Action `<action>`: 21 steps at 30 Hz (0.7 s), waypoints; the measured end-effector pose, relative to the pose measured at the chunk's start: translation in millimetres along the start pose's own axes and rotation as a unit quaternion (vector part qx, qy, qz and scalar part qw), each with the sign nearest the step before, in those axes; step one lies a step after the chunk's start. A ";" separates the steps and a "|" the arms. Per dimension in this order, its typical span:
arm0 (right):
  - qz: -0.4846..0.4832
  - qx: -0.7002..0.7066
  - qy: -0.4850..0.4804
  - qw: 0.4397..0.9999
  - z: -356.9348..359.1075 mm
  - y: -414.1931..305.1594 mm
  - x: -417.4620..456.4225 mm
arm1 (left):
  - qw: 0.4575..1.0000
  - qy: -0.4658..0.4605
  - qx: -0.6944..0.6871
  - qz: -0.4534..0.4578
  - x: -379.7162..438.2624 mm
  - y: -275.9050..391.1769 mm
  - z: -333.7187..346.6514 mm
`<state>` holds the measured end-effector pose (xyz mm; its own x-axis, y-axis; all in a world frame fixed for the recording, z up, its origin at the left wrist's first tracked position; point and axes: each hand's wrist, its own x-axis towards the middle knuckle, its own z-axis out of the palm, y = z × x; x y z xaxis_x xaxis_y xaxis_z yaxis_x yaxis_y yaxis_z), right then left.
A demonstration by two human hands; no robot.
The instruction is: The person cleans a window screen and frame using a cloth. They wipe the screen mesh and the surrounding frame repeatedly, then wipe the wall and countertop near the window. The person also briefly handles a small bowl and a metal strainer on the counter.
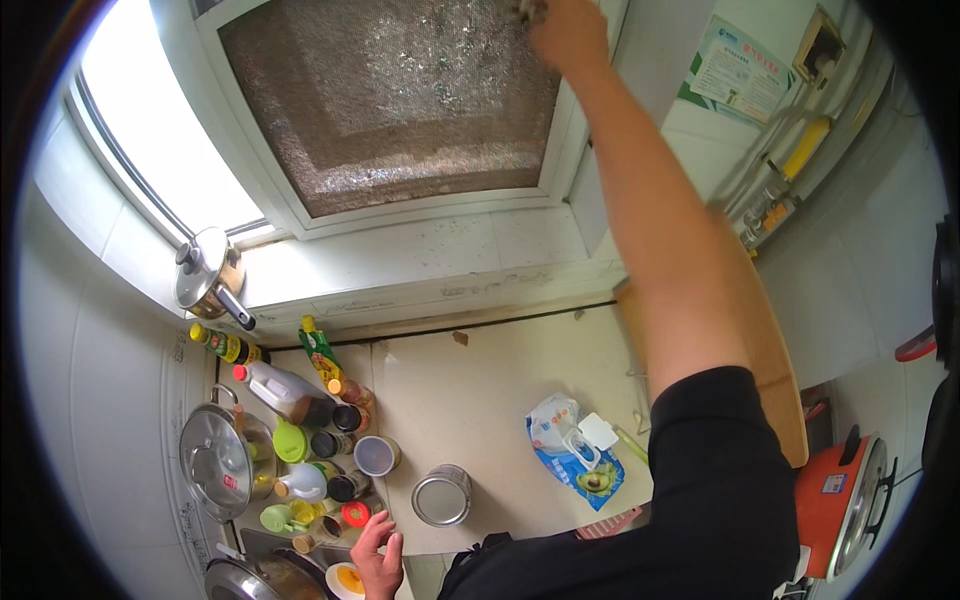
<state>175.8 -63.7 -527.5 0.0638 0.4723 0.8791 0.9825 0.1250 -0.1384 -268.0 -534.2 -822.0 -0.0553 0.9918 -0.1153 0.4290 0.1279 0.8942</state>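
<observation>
Raised at the top right of the view, my right hand (574,37) is against the upper right of a brown, dirt-covered window screen (405,97). A small greyish thing (529,10), perhaps a wad of steel wool, shows at its fingertips; blur and the picture's rim hide most of it. White framing (442,202) surrounds the mesh. Low in the view, my left hand (379,555) holds nothing, its fingers loosely bent and apart. It is beside a red-lidded jar (355,514) and near a metal tin can (441,496) on the pale counter (480,390).
A lidded saucepan (210,274) stands on the sill's left end. Seasoning bottles (285,394) and a lidded pot (225,461) crowd the counter's left. A wet-wipes pack (576,450) lies open at right. Beyond are a wooden board (772,375) and a red cooker (832,502).
</observation>
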 end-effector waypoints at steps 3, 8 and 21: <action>0.042 0.031 -0.070 0.996 28.1 5.0 -76.4 | 0.994 -0.015 0.093 0.054 0.2 7.2 -3.9; 0.197 0.117 -0.255 0.939 71.3 27.9 -213.3 | 0.998 -0.018 0.056 0.016 -9.3 12.3 -5.3; 0.471 0.783 -0.163 0.372 15.4 9.5 -256.7 | 1.000 -0.017 0.015 0.011 -4.9 15.2 7.9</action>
<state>166.1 -170.3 -761.5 -0.0249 0.9990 0.0362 -0.7713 0.0038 -0.6364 -254.1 -537.1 -811.2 -0.0142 0.9937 -0.1109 0.4566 0.1051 0.8835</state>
